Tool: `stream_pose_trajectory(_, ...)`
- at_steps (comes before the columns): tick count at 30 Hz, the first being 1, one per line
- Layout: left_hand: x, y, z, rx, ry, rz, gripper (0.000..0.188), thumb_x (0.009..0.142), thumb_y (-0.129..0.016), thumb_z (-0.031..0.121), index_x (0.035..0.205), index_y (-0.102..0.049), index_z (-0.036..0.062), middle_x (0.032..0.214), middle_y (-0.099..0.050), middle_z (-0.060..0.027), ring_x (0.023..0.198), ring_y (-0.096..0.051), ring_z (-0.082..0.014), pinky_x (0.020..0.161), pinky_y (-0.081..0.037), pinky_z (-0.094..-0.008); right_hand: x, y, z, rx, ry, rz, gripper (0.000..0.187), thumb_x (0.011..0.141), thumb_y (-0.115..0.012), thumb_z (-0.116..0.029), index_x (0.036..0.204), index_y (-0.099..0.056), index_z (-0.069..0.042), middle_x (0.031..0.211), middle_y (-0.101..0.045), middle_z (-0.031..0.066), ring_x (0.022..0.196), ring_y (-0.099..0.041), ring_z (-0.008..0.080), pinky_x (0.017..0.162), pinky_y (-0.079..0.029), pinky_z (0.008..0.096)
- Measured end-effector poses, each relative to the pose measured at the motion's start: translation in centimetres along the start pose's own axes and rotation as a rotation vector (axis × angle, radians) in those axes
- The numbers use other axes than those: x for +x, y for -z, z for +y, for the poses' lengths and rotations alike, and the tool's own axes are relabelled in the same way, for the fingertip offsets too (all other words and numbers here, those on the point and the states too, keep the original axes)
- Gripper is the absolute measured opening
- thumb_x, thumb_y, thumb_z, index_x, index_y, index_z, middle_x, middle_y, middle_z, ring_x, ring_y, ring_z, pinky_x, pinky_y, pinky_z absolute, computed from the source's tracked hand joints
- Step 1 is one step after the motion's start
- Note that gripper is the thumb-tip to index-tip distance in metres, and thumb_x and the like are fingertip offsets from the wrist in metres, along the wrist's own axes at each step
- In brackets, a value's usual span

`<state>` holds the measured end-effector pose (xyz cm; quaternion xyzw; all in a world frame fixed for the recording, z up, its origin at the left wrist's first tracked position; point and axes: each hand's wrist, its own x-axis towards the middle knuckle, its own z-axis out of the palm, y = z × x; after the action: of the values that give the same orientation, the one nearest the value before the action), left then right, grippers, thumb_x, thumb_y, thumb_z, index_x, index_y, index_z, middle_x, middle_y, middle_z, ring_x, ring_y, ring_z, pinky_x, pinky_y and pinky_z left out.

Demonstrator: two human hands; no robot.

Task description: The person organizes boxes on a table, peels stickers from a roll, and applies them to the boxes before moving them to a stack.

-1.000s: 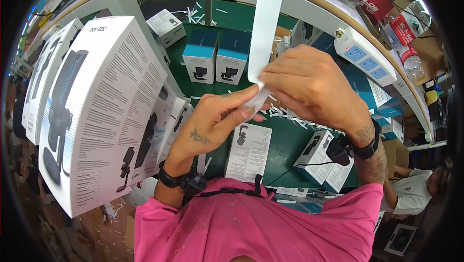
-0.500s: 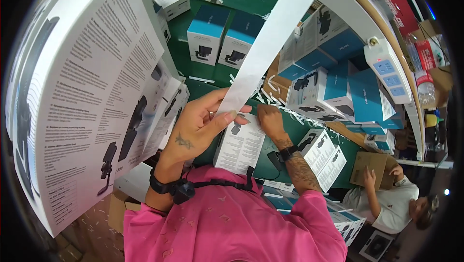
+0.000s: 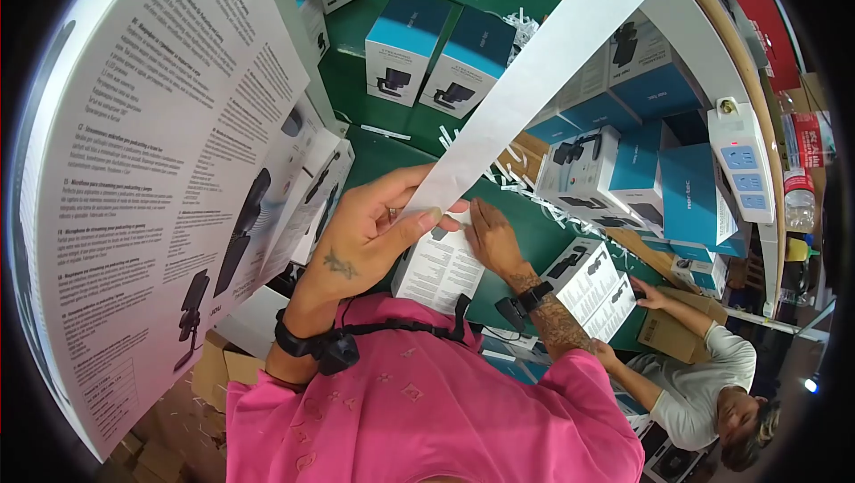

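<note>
My left hand (image 3: 378,234) is closed, pinching the lower end of a long, glossy white paper strip (image 3: 543,78) between thumb and fingers. The strip slants up to the far right. Below it stands a white printed carton (image 3: 438,274), close against my pink shirt. At its far right edge is my right hand (image 3: 494,238), its bent fingers drawn together and touching the carton's top. What lies under those fingertips is hidden. Dark straps with small devices circle both wrists.
A big printed carton (image 3: 169,189) fills the left side. Blue-and-white boxes (image 3: 405,47) stand on the green table (image 3: 383,158) among paper scraps. More boxes (image 3: 637,162) are stacked at right below a power strip (image 3: 742,162). A co-worker (image 3: 704,376) reaches toward two white cartons (image 3: 588,287).
My right hand has shifted slightly left and down onto the carton, its fingers extending from a fist. The co-worker's hands have moved from a brown box to the white cartons.
</note>
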<state>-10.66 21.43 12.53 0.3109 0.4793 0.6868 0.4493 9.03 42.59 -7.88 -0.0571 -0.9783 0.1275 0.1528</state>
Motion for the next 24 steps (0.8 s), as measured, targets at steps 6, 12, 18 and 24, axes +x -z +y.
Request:
stream_pose_trajectory(6,-0.7,-0.1,-0.2,0.036,0.002,0.044,0.041,0.096,-0.061,0.011,0.133,-0.050,-0.0052,0.116,-0.069,-0.0182,0.099,-0.070,-0.0224,0.087,-0.052,-0.0303,3.8,0.7,-2.3,0.223,-0.630,-0.603,0.097,0.077,-0.066,-0.068,0.126,-0.049,0.014,0.126,-0.054,0.0306,0.120,-0.051,0.0433,0.108,-0.036,0.0527)
stream_pose_trajectory(12,-1.5,-1.3,0.0,0.065,0.023,0.100,0.041,0.093,-0.060,0.007,0.131,-0.050,-0.0062,0.113,-0.069,-0.0206,0.095,-0.070,-0.0235,0.089,-0.053,-0.0334,0.6,-3.0,-6.9,-0.203,-0.447,-0.163,0.121,0.073,-0.061,-0.077,0.148,-0.025,0.010,0.156,-0.016,0.0346,0.148,-0.009,0.0459,0.110,-0.006,0.0729)
stream_pose_trajectory(18,-2.1,-2.3,0.4,0.028,0.048,0.002,0.039,0.093,-0.060,0.006,0.130,-0.053,-0.0056,0.111,-0.070,-0.0179,0.095,-0.070,-0.0218,0.084,-0.053,-0.0304,-2.1,-2.2,-10.0,-0.038,-0.414,-0.373,0.132,0.063,-0.076,-0.067,0.156,-0.010,0.000,0.157,-0.003,0.0359,0.149,0.001,0.0481,0.108,-0.001,0.0755)
stream_pose_trajectory(24,-3.4,-0.6,1.3,0.034,-0.042,0.113,0.036,0.094,-0.059,0.005,0.126,-0.053,-0.0092,0.107,-0.071,-0.0187,0.090,-0.071,-0.0238,0.085,-0.053,-0.0318,-8.7,4.3,-1.9,-0.256,-1.048,-0.377,0.120,0.067,-0.082,-0.042,0.152,-0.012,0.008,0.155,-0.007,0.0381,0.148,-0.005,0.0488,0.112,-0.012,0.0693)
